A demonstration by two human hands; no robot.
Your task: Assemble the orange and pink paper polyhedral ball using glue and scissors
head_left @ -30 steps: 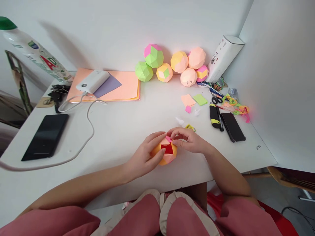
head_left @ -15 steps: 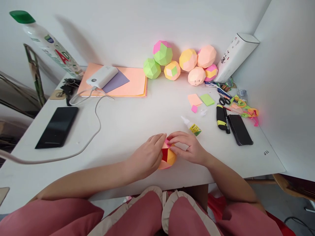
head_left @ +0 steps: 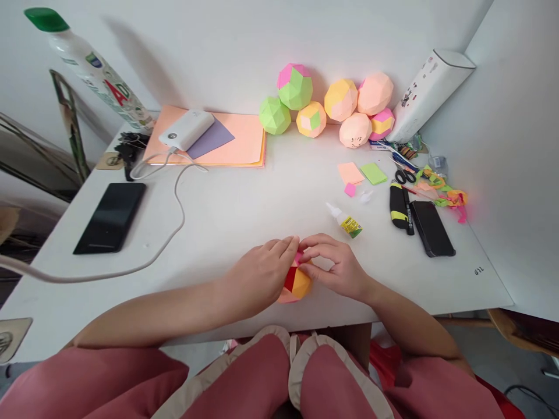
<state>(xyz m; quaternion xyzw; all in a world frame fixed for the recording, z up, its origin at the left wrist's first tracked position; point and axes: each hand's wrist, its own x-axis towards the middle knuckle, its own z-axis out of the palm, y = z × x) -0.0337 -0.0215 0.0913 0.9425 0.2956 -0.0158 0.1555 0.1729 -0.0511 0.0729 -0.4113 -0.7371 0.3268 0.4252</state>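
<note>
Since the earliest frame, the left hand point(head_left: 264, 273) has rolled over the ball point(head_left: 302, 283), so its thumb, then in front, is now hidden, and the glue point(head_left: 350, 224), then partly behind the right hand point(head_left: 338, 265), lies in full view. The ball is low at the middle of the bench point(head_left: 218, 215), near its front edge, between the two hands. The left grip is curved closed over the ball's left side, palm down. The right grip is nearly closed, finger and thumb at the ball's upper right; they seem to pinch a pink part there, though the fingertips are small and partly covered. A dark red patch shows beside the left hand, next to an orange face. The glue lies on its side beyond the right hand, with the pink square point(head_left: 350, 190), peach paper point(head_left: 350, 173) and green paper point(head_left: 373, 173) farther back. The cutter point(head_left: 397, 203) and marker point(head_left: 409, 215) lie to the right, beside a phone point(head_left: 433, 228). Seven paper balls point(head_left: 340, 100) are grouped against the wall.
</note>
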